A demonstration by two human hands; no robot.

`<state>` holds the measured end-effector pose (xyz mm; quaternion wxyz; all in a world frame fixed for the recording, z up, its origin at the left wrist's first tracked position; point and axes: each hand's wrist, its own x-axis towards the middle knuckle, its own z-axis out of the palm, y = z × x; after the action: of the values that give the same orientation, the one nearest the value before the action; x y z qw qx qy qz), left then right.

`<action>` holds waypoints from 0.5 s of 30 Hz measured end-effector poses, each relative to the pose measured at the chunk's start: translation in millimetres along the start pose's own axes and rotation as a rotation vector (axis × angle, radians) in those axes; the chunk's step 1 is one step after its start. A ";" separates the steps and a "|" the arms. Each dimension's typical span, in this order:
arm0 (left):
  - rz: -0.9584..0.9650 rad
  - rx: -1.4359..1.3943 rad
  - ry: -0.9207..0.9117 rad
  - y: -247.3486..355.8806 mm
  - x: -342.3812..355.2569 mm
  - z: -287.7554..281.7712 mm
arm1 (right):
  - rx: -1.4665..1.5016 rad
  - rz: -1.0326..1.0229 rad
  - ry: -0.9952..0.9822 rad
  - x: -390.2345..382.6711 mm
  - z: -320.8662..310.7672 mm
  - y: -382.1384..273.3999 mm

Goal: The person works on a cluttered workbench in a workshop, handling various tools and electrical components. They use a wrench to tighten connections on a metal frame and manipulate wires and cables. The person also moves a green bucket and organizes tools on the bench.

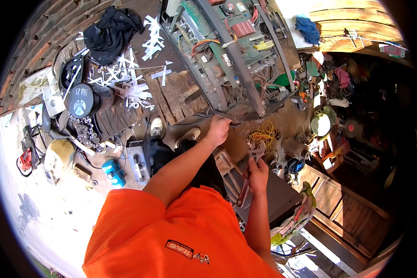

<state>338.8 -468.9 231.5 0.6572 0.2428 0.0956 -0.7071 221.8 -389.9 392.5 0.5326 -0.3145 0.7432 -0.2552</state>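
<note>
My left hand (217, 129) is closed on the dark lower edge bar (236, 118) of a large metal chassis (236, 65) holding green circuit boards, wires and bundled cables. A long bar (234, 55) runs lengthwise over the boards to that edge. Lower and to the right, my right hand (257, 171) grips an adjustable wrench (256, 149), its jaw up and its red-brown handle pointing down toward me. Behind the wrench lies a coil of yellow wire (262, 134) on the floor.
A wooden bench (176, 97) at left carries white strips, black cloth (111, 34) and a black cylinder (82, 101). A blue motor-like unit (113, 172) sits below. Dense clutter (324, 120) fills the right, beside wooden panels (347, 213). A dark flat board (278, 194) is near my right arm.
</note>
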 end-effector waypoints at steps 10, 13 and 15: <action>0.168 0.141 0.393 8.1 -20.7 63.0 | -0.146 -0.024 -0.280 73.3 -45.8 -14.9; 0.261 0.255 0.448 -1.8 -12.4 46.8 | -0.172 -0.055 -0.408 102.6 -56.2 -19.9; 0.326 0.301 0.510 -0.1 -12.2 57.2 | -0.185 -0.037 -0.479 114.5 -61.7 -27.0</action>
<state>326.5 -484.1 286.7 0.6732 0.5185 0.1113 -0.5153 141.4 -489.9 358.2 0.6575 -0.4270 0.6102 -0.1141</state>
